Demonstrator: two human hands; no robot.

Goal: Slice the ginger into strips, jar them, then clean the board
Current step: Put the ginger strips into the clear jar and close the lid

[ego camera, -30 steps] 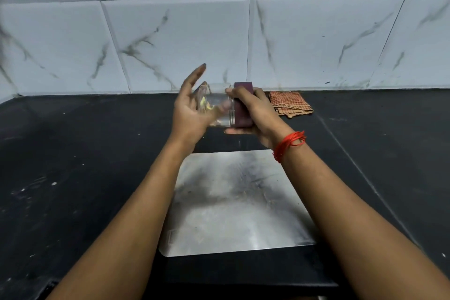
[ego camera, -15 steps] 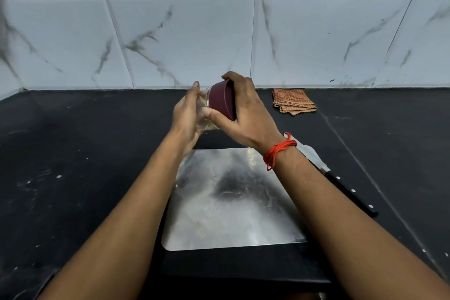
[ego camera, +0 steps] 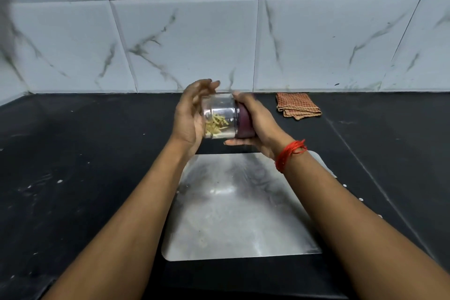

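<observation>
Ginger strips (ego camera: 215,124) are seen inside the jar (ego camera: 222,108), which is held on its side above the counter (ego camera: 73,153), beyond the board (ego camera: 243,214). The strips are gathered at the base end, just beside the left hand (ego camera: 190,117), whose palm is set against the base with fingers (ego camera: 207,86) straight. The lid (ego camera: 244,124) is gripped by the curled right hand (ego camera: 258,122). A cloth (ego camera: 297,105) is left near the wall.

- Shiny metal board (ego camera: 238,214) lies flat on the black bench (ego camera: 85,153), its surface smeared.
- Clear jar (ego camera: 220,108) is tipped on its side in the air, past the board's far edge.
- Maroon lid (ego camera: 244,122) caps the jar's right end.
- Pale ginger strips (ego camera: 215,124) are heaped inside, low and toward the base.
</observation>
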